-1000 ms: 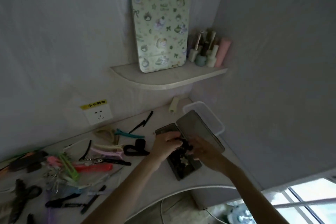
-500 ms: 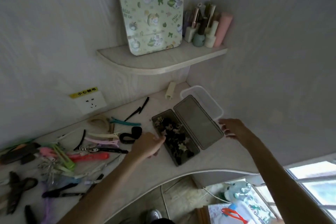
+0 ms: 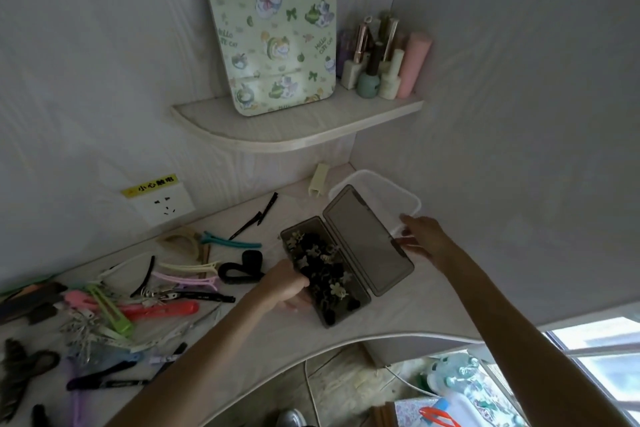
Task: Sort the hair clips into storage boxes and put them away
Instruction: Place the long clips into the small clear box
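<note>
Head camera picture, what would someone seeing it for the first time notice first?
Probably the dark storage box lying open mid-desk, packed with small clips, its lid flat to the right. The left hand holds its near-left edge, while the right hand reaches to the clear plastic container in the corner. Next, the colourful jumble of hair clips spread over the desk's left side.

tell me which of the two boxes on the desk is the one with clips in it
The dark hinged box lying open by the left hand, full of small clips. The clear box in the corner behind it looks empty.
</note>
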A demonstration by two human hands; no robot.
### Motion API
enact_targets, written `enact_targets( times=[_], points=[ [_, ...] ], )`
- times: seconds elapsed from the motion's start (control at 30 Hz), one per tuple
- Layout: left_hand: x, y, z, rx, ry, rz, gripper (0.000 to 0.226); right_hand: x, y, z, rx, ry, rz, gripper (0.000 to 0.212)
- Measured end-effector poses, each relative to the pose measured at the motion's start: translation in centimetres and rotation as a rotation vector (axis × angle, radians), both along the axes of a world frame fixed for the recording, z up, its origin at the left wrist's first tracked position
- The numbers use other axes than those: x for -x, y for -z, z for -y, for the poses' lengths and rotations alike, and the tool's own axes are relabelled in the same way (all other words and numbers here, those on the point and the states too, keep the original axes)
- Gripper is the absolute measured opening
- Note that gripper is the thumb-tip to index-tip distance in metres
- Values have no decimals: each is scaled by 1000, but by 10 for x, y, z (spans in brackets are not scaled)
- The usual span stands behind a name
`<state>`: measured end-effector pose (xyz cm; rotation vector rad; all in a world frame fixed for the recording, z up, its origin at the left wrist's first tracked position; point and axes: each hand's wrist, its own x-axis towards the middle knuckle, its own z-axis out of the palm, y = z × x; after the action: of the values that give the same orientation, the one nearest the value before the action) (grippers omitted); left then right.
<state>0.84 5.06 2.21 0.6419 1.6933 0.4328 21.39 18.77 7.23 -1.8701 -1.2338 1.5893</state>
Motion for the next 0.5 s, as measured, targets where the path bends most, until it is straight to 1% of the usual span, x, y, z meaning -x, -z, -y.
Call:
enact_targets(
  times=[0.07,0.13,0.23,0.4,0.5],
  points=[
    [4,-1,-1,8,-1,-15,19,2,-11,-3,-103,4,35,21],
    [7,-2,0,-1,29,-41,28,2,-19,-4,-237,-45,110,27],
    [12,-2,4,14,74,-55,33,4,-32,-2,-367,-95,158,32],
    [18,-9,18,16,148,-42,20,11,-46,-3,-406,-89,147,31],
    [17,-8,24,16,154,-17,22,17,-53,-7,-288,-4,34,24]
  ],
)
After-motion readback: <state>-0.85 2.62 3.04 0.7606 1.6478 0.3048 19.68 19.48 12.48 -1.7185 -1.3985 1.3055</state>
